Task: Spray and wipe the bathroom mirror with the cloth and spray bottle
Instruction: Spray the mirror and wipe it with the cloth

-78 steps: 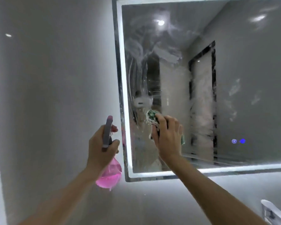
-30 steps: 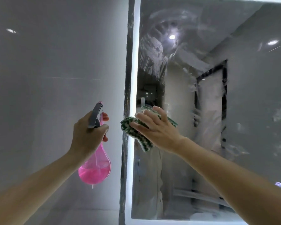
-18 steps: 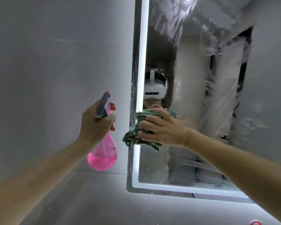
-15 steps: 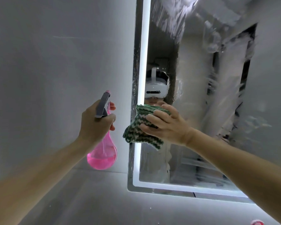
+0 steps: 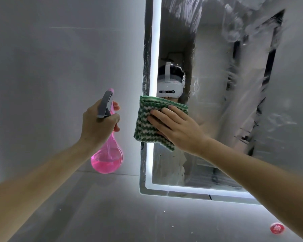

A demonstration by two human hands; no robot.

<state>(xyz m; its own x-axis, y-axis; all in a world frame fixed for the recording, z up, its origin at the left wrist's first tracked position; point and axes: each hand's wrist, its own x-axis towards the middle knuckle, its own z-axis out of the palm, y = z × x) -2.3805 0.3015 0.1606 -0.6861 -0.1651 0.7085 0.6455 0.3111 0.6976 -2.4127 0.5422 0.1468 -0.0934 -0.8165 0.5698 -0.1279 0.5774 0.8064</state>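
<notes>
At the mirror's (image 5: 217, 102) lit left edge, my right hand (image 5: 178, 130) presses the green-striped cloth (image 5: 147, 126) flat against the glass — wiping under way. My left hand (image 5: 98, 124) grips the pink spray bottle (image 5: 107, 159) beside the frame; streaks farther right likely need the next passes.

A grey wall (image 5: 59, 67) fills the left of the frame. A grey ledge (image 5: 112, 206) spans the bottom, speckled white. A round red cap (image 5: 277, 228) sits at lower right.
</notes>
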